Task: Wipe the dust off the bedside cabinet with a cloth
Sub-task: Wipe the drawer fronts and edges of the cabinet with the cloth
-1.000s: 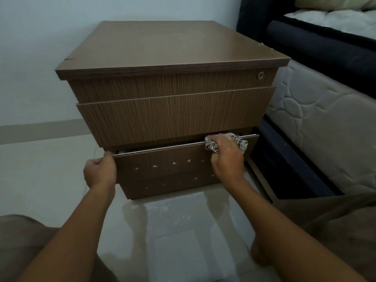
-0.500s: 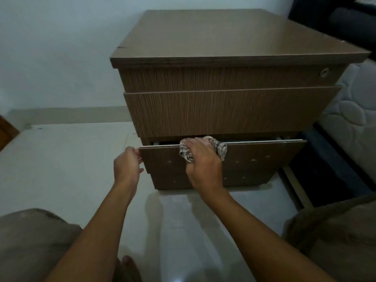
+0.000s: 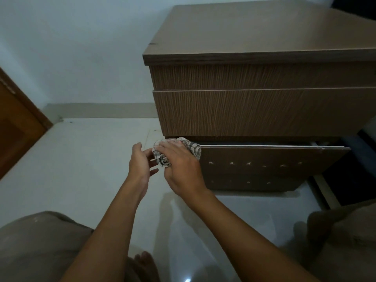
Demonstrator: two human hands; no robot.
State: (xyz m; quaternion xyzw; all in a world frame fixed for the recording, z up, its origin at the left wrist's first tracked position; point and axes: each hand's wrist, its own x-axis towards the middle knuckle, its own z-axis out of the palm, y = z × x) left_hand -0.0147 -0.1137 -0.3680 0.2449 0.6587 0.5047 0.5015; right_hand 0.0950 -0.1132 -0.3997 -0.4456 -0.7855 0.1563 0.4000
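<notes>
The brown wooden bedside cabinet point(image 3: 254, 110) stands on the floor at the right, with its bottom drawer point(image 3: 270, 165) pulled partly out. My right hand point(image 3: 181, 165) grips a crumpled checked cloth point(image 3: 162, 157) at the left end of that drawer's top edge. Just to the left hovers my left hand point(image 3: 140, 161), fingers spread, off the drawer and close to the cloth.
A pale glossy tiled floor point(image 3: 91, 159) lies in front and to the left. A wooden door point(image 3: 14, 127) is at the far left, a white wall behind. My knees and a foot show at the bottom. Dark bed base at the far right edge.
My right hand slid the cloth leftward along the drawer's top edge to its left corner. My left hand let go of the drawer corner and opened. The view swung left.
</notes>
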